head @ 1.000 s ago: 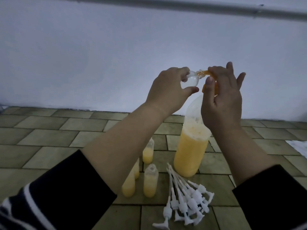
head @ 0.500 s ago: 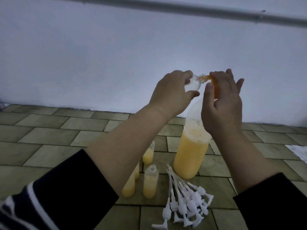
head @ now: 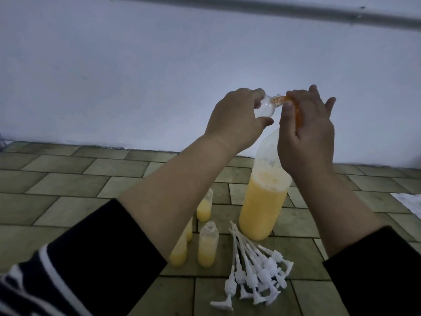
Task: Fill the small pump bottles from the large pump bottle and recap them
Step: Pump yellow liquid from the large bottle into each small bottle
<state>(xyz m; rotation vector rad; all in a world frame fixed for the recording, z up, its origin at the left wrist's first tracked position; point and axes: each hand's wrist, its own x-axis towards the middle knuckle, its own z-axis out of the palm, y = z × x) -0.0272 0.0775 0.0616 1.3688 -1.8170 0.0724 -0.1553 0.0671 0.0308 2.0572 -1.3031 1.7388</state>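
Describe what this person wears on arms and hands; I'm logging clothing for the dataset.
Both hands, left hand and right hand, are bare. The left sleeve is dark with white stripes, the right sleeve dark; both pushed up, forearms bare.

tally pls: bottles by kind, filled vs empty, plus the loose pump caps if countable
Large clear plastic bottle of yellow liquid with orange pump head: 1
Small clear bottles with yellow liquid, standing on the tile floor: 4
Small clear empty bottle, held in the left hand: 1
Loose white pump caps, piled: too overlapped to count
Total bottles: 6
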